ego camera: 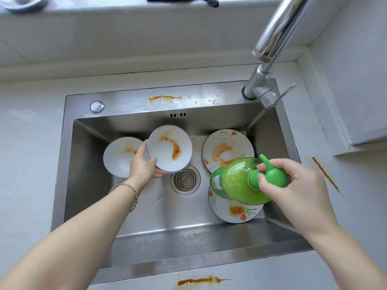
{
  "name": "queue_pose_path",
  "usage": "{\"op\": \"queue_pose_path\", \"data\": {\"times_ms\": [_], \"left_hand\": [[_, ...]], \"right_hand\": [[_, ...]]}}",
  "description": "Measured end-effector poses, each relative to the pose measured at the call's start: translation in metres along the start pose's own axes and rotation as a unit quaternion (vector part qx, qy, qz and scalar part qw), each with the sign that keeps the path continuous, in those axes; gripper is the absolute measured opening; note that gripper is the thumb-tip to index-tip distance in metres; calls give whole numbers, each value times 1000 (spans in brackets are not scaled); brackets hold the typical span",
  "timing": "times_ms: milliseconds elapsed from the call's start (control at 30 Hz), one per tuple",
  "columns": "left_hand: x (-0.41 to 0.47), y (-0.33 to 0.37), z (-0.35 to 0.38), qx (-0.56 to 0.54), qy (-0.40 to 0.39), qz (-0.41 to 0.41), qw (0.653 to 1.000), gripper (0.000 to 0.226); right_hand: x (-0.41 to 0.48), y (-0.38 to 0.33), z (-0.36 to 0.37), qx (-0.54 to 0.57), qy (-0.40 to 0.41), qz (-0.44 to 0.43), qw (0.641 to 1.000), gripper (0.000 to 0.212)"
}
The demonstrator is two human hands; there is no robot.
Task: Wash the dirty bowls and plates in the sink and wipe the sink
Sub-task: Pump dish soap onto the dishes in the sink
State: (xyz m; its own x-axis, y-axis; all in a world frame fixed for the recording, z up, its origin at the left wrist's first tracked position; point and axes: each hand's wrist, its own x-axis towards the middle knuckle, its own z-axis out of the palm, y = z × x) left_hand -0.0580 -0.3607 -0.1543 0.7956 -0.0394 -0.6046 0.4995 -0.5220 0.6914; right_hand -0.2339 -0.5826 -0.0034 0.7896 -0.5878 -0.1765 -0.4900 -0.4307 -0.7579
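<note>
Hiding much of near plate (pixel 236 213), green soap bottle (pixel 238 178)

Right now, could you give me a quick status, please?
Left hand holds stained bowl. Right hand grips green soap bottle above sink. Nothing in the way.

In the sink (pixel 146 210), left bowl (pixel 119 158) and raised bowl (pixel 169 148) sit left of the drain (pixel 185 180), far plate (pixel 228 147) and near plate (pixel 232 212) right, bottle (pixel 238 181) over both.

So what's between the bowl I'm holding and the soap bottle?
Just the drain strainer in the sink floor, between bowl and soap bottle, per the head view.
</note>
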Motion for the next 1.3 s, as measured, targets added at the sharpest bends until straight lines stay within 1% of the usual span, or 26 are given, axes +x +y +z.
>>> {"op": "queue_pose_path", "data": {"times_ms": [100, 233, 333, 467, 533, 733, 800, 1000, 1033, 1100, 1133, 1167, 1200, 1233, 1267, 1300], "left_hand": [[-29, -3, -10, -56, -12, 3, 998, 64], [-73, -24, -30, -79, -88, -24, 993, 61], [-86, -52, -40, -50, -152, -78, 984, 58], [-79, -84, -34, 17, -208, -139, 968, 61], [-70, -93, -25, 26, -217, -151, 964, 62], [-51, -101, 10, -27, -219, -165, 961, 62], [-45, -105, 16, -28, -223, -169, 960, 63], [-28, -119, 18, 42, -203, -168, 964, 61], [-28, -117, 17, 57, -214, -167, 961, 59], [-27, -109, 14, 129, -231, -152, 952, 48], [-25, -103, 11, 182, -224, -136, 948, 40], [-20, -96, 8, 240, -200, -110, 944, 36], [-17, -90, 5, 280, -153, -85, 944, 36], [-12, -83, 2, 281, -94, -75, 952, 37], [-7, -77, -2, 232, -29, -86, 968, 36], [-3, -70, -6, 142, 33, -116, 982, 36]], "right_hand": [[0, 0, -4, -5, 0, -2, 1000, 24], [1, -2, -7, -6, -10, -10, 1000, 23], [4, -2, -6, -14, -10, -16, 1000, 23], [7, -2, -2, -17, -9, -20, 1000, 26], [7, -1, 1, -16, -5, -17, 1000, 28], [9, 2, 4, -22, -5, -12, 1000, 29], [10, 1, 4, -24, -7, -9, 1000, 28], [13, 0, 4, -33, -16, -16, 999, 26], [13, 0, 4, -33, -15, -15, 999, 26], [13, 0, 3, -34, -14, -12, 999, 27], [13, -1, 3, -33, -14, -9, 999, 28], [14, -1, 2, -34, -15, -9, 999, 28], [14, -2, 2, -35, -16, -10, 999, 28], [15, -2, 2, -37, -17, -14, 999, 28], [15, -3, 3, -38, -17, -17, 999, 27], [16, -3, 3, -37, -17, -22, 999, 25]]}}
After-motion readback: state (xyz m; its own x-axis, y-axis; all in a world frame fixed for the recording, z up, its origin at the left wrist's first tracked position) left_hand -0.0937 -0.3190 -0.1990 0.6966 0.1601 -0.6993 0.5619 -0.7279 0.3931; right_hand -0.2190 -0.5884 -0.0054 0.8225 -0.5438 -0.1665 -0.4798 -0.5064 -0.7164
